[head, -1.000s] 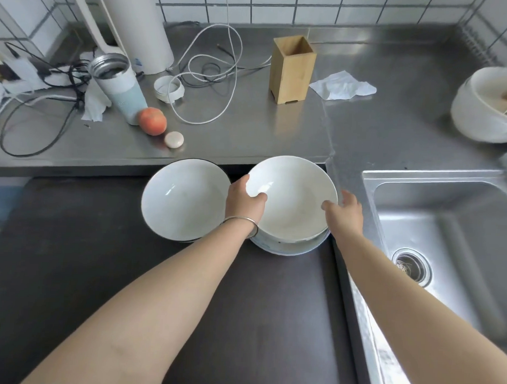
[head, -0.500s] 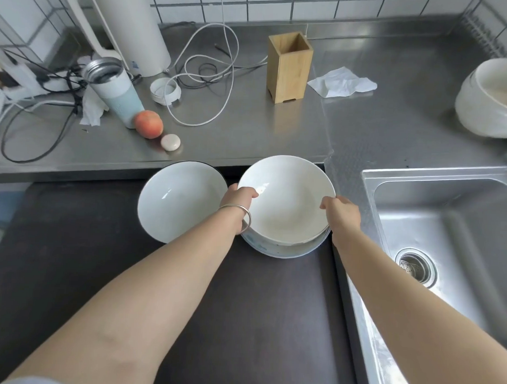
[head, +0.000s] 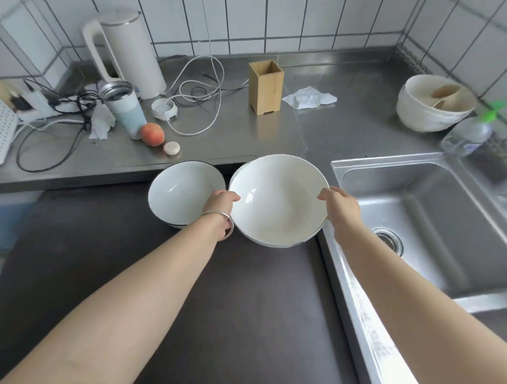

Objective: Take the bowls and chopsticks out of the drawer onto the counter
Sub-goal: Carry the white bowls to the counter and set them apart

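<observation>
A large white bowl (head: 278, 201) is held by both hands just below the counter's front edge. My left hand (head: 219, 203) grips its left rim and my right hand (head: 339, 207) grips its right rim. To its left sits a second white bowl with a dark rim (head: 183, 198), on the dark surface (head: 242, 306) below the counter. The steel counter (head: 234, 139) lies beyond. An empty bamboo holder (head: 266, 87) stands on the counter. No chopsticks are visible.
On the counter's left are a white kettle (head: 128, 52), a tumbler (head: 124, 109), a peach (head: 153, 134), cables and a lid (head: 164, 109). A crumpled tissue (head: 308, 97) lies at the middle. A white pot (head: 433, 107) and a bottle (head: 467, 136) stand right. The sink (head: 435, 224) is on the right.
The large bowl has risen off the bowl beneath it, which no longer shows. The view has tilted up, showing more of the wall and counter.
</observation>
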